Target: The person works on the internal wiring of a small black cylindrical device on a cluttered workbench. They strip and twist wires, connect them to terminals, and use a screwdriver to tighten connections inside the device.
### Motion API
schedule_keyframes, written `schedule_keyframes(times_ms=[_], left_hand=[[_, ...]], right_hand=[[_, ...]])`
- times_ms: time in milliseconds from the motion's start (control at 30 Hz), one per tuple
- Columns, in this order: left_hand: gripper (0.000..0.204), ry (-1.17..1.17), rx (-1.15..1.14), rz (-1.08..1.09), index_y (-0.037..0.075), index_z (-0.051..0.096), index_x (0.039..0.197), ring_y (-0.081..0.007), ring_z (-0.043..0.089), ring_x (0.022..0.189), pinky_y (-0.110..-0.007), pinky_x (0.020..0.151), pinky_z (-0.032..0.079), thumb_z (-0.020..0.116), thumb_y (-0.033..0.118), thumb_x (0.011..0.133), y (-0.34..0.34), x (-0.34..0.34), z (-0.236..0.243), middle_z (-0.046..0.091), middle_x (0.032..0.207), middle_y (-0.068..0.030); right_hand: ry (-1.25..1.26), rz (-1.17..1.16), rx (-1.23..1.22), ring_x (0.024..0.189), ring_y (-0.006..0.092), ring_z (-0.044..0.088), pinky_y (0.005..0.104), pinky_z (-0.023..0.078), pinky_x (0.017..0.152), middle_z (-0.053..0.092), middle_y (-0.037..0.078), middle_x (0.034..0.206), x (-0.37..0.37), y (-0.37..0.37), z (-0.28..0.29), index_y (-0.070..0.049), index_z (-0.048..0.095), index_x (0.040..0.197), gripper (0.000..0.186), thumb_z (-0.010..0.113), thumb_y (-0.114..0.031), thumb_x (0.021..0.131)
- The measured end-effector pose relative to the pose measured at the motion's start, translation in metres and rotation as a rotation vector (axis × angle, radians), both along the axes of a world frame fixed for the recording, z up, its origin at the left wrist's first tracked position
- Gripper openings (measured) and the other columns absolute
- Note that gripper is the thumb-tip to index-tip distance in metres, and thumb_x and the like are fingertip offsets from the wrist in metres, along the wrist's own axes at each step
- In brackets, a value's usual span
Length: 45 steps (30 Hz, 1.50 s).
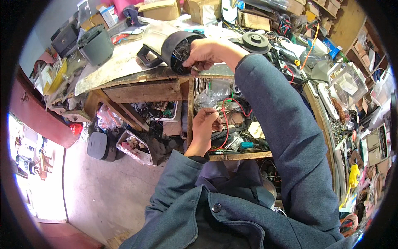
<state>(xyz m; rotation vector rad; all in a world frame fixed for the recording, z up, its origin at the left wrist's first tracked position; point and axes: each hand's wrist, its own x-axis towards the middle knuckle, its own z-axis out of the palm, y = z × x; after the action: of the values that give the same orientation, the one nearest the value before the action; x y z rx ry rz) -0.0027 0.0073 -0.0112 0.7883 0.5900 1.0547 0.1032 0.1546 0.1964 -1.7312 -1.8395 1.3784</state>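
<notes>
Presently, upper centre: right hand pinching a small part at the open base of the tipped black appliance housing on the bench edge; left hand, mid-frame, closed on red wire over the open drawer — best kept slack, housing steadied.

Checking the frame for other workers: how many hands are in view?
2, both the person's own: left hand over the open drawer, right hand at the black appliance on the bench. Others may be hidden.
</notes>
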Motion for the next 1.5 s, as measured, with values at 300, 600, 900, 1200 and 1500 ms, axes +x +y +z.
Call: schedule_keyframes(times_ms=[300, 600, 900, 1200, 1500], left_hand=[[0.009, 0.021, -0.005, -0.001, 0.005, 0.058, 0.106, -0.0170, 0.063, 0.066, -0.031, 0.061, 0.051, 0.062, 0.009, 0.099, -0.001, 0.002, 0.004, 0.065, 0.080, -0.0067], [0.009, 0.027, -0.003, 0.004, 0.004, 0.057, 0.106, -0.0172, 0.063, 0.065, -0.031, 0.059, 0.050, 0.062, 0.008, 0.099, 0.000, 0.001, 0.003, 0.066, 0.079, -0.0070], [0.010, 0.096, -0.010, 0.011, 0.005, 0.058, 0.106, -0.0163, 0.065, 0.065, -0.030, 0.058, 0.052, 0.063, 0.009, 0.098, 0.002, 0.005, 0.003, 0.067, 0.079, -0.0063], [0.011, 0.114, 0.000, 0.008, 0.005, 0.060, 0.107, -0.0149, 0.064, 0.065, -0.029, 0.058, 0.052, 0.064, 0.010, 0.098, 0.000, 0.007, 0.006, 0.067, 0.079, -0.0057], [0.012, 0.116, 0.014, 0.023, 0.003, 0.060, 0.106, -0.0161, 0.063, 0.063, -0.029, 0.058, 0.051, 0.064, 0.008, 0.097, 0.003, 0.009, 0.000, 0.066, 0.077, -0.0065]], right_hand=[[-0.202, -0.023, 0.280, 0.054, 0.0124, 0.060, 0.0275, 0.043, 0.046, 0.072, 0.006, 0.076, 0.006, 0.015, -0.018, -0.003, 0.071, 0.078, 0.020, 0.084, -0.018, 0.081], [-0.011, 0.013, 0.103, 0.057, 0.0116, 0.065, 0.0248, 0.042, 0.047, 0.072, 0.006, 0.075, 0.005, 0.005, -0.017, -0.006, 0.070, 0.093, 0.019, 0.080, -0.020, 0.086], [-0.210, -0.053, 0.420, 0.075, 0.0224, 0.073, 0.0363, 0.056, 0.067, 0.074, 0.009, 0.082, 0.008, -0.015, -0.007, -0.003, 0.074, 0.087, 0.027, 0.085, -0.023, 0.071], [-0.456, -0.073, 0.925, 0.090, 0.0372, 0.072, 0.0478, 0.056, 0.080, 0.074, 0.018, 0.090, -0.003, -0.037, -0.039, -0.006, 0.072, 0.095, 0.025, 0.073, -0.020, 0.074], [-0.505, 0.096, 1.107, 0.084, 0.0389, 0.072, 0.0494, 0.057, 0.076, 0.071, 0.021, 0.081, -0.005, -0.031, -0.062, -0.003, 0.068, 0.092, 0.016, 0.067, -0.013, 0.079]])
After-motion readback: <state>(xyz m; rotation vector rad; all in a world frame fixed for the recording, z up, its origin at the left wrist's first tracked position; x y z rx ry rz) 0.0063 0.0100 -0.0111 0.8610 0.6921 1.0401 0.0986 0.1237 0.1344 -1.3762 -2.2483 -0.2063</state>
